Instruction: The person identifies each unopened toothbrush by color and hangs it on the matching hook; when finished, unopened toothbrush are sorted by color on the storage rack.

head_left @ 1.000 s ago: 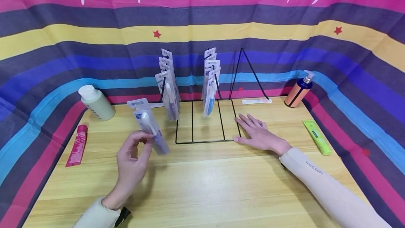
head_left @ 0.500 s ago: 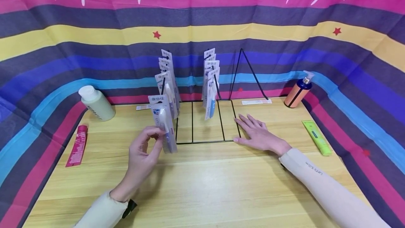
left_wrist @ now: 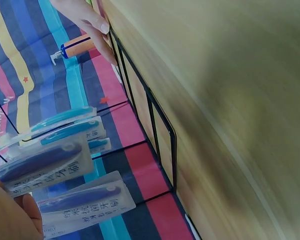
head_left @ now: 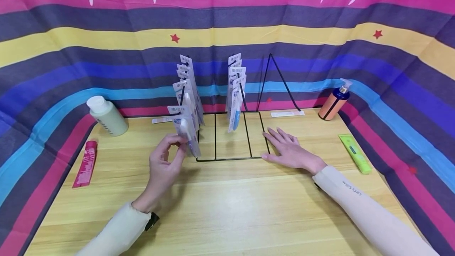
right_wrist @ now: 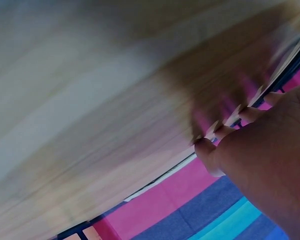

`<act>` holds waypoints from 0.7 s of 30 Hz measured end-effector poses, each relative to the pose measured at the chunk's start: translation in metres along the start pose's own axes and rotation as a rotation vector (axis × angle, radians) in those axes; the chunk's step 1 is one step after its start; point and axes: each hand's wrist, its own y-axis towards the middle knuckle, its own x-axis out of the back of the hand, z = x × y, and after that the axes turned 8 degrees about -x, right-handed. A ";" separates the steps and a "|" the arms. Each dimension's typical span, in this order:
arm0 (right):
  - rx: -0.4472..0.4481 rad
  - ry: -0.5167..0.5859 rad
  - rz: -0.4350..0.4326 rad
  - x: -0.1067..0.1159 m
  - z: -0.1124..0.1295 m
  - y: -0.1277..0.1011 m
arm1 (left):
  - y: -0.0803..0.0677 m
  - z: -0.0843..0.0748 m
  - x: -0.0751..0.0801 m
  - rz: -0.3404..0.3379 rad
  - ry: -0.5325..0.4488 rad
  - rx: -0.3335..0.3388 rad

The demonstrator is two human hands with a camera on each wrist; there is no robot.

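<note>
My left hand (head_left: 165,165) pinches a packaged toothbrush (head_left: 184,127) by its edge between thumb and fingers. The pack stands nearly upright, its card top close to the front end of the left hook of a black wire rack (head_left: 232,159). Behind it hang several toothbrush packs (head_left: 193,102) in a row, partly hidden. The left wrist view shows the held toothbrush (left_wrist: 45,162) beside a hanging pack (left_wrist: 90,205). Another row of packs (head_left: 234,108) hangs from the middle hook. My right hand (head_left: 286,149) rests flat with spread fingers, fingertips at the rack's right side.
A pale green bottle (head_left: 108,117) and a pink tube (head_left: 85,164) are at the left. On the right are an orange pump bottle (head_left: 334,104) and a lime tube (head_left: 354,154). A white strip (head_left: 288,113) lies below the rack's bare right hook. Striped cloth (head_left: 213,19) surrounds the table.
My left hand has carried the packaged toothbrush rightward and slightly forward, from left of the rack to the front of the left row. My right hand has stayed in place.
</note>
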 end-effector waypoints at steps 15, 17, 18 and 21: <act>0.003 -0.016 0.001 -0.001 -0.003 0.003 | 0.014 0.028 0.002 0.035 0.048 0.125; 0.005 -0.012 0.001 -0.001 -0.003 0.003 | 0.017 0.033 0.003 0.039 0.038 0.116; 0.006 -0.010 0.001 -0.001 -0.002 0.004 | 0.018 0.035 0.003 0.042 0.032 0.111; 0.015 -0.006 -0.002 -0.001 -0.002 0.004 | 0.019 0.040 0.006 0.052 0.012 0.092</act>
